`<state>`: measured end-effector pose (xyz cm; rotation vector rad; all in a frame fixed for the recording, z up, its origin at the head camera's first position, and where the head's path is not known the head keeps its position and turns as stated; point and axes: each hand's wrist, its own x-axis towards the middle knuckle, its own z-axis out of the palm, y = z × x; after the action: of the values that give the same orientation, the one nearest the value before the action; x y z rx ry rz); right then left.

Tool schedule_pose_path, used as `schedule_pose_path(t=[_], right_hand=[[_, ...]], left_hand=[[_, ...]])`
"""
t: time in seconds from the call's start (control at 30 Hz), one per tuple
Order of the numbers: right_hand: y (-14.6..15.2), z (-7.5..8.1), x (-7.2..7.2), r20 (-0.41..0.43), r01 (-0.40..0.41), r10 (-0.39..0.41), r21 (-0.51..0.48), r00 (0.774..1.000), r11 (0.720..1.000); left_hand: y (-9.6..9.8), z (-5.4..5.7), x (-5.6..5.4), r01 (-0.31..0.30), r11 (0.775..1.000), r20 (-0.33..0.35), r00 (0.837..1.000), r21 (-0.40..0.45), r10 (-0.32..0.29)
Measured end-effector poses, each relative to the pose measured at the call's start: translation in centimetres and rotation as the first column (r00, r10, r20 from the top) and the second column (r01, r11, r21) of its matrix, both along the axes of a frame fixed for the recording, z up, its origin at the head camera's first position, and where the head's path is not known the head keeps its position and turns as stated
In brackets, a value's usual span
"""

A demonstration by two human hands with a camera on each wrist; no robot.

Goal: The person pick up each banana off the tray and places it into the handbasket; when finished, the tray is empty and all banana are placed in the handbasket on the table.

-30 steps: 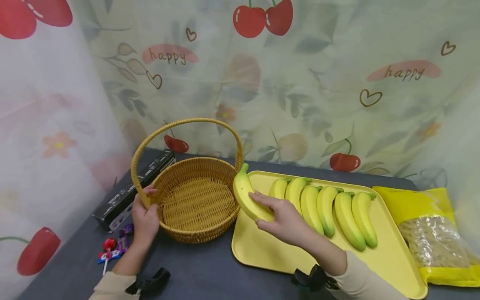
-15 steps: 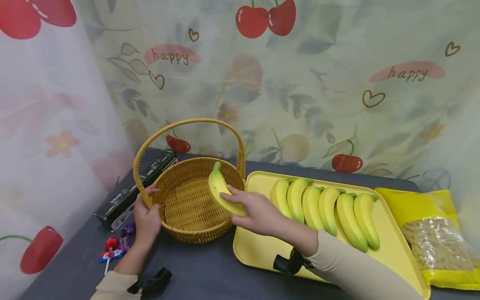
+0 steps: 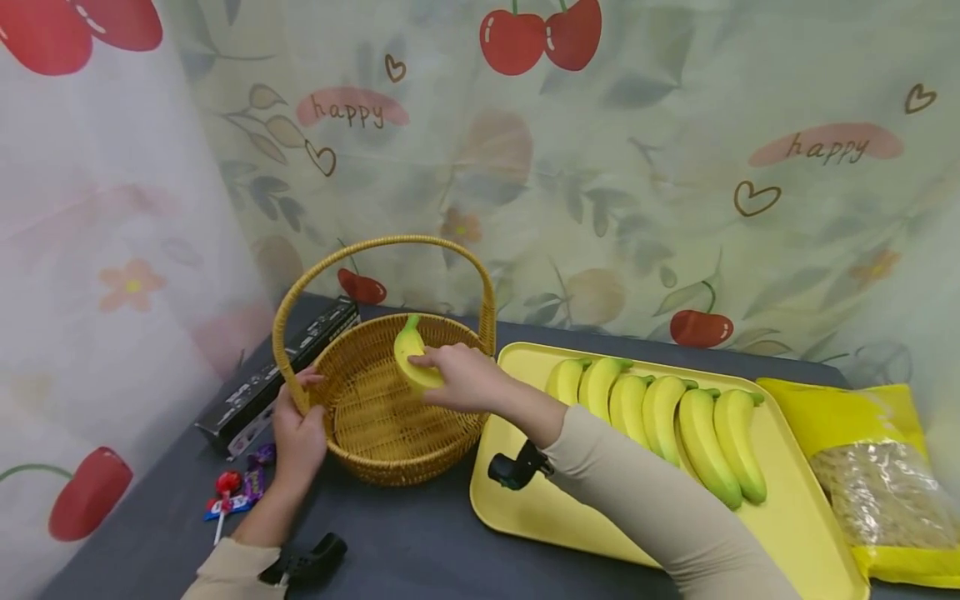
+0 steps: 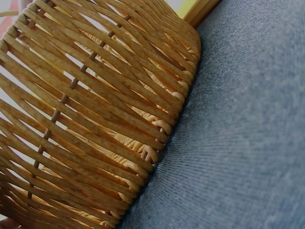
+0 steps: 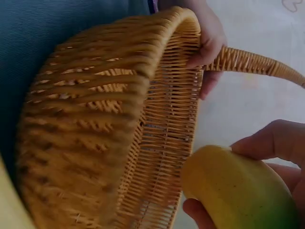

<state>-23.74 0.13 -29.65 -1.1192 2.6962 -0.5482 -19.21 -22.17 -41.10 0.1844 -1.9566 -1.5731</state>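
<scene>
Closest in, a lollipop (image 3: 228, 483) lies by the left forearm. Just past it, the left hand (image 3: 298, 433) has its fingers curled round the rim of the basket (image 3: 397, 473), right at the foot of the handle (image 3: 401, 240). And here's the right hand (image 3: 467, 379), thumb and fingers pinching a banana (image 3: 409, 354) over the basket's opening! To the right, six bananas (image 3: 662, 417) lie in a row on the yellow tray (image 3: 547, 504). Behind everything, a curtain (image 3: 592, 175) printed with cherries.
</scene>
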Motion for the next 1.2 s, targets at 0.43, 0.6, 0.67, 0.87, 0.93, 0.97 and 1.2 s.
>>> schedule_pose_path(t=[0.43,0.6,0.67,0.87,0.93,0.97,1.2], right_hand=[[-4.5,-0.1,-2.3,0.114,-0.133,0.123,0.083,0.986,0.988],[-6.1,-0.7,-3.0,0.147,-0.182,0.164,0.125,0.975,0.975],[-6.7,-0.9,-3.3,0.156,-0.181,0.159,0.139,0.975,0.974],[-7.6,-1.8,-4.2,0.271,-0.138,0.117,0.060,0.955,0.989],[-7.8,-2.1,-4.3,0.315,-0.121,0.108,0.020,0.943,0.992],[-7.9,-2.2,-4.4,0.325,-0.118,0.109,0.008,0.939,0.993],[-8.7,-2.7,-4.2,0.312,-0.179,0.170,-0.001,0.935,0.984]], left_hand=[[-0.2,0.1,0.1,-0.006,1.000,-0.007,1.000,-0.003,0.006],[-0.2,0.1,0.1,-0.015,1.000,-0.015,1.000,-0.006,0.015],[-0.1,0.1,0.0,-0.010,1.000,-0.010,1.000,-0.006,0.010],[0.0,0.0,-0.3,0.009,1.000,0.009,1.000,-0.002,-0.009],[0.0,0.0,-0.3,0.009,1.000,0.009,1.000,-0.001,-0.009],[0.0,0.0,-0.3,0.009,1.000,0.010,1.000,-0.003,-0.009],[0.1,0.2,0.0,0.010,1.000,0.018,1.000,0.003,-0.010]])
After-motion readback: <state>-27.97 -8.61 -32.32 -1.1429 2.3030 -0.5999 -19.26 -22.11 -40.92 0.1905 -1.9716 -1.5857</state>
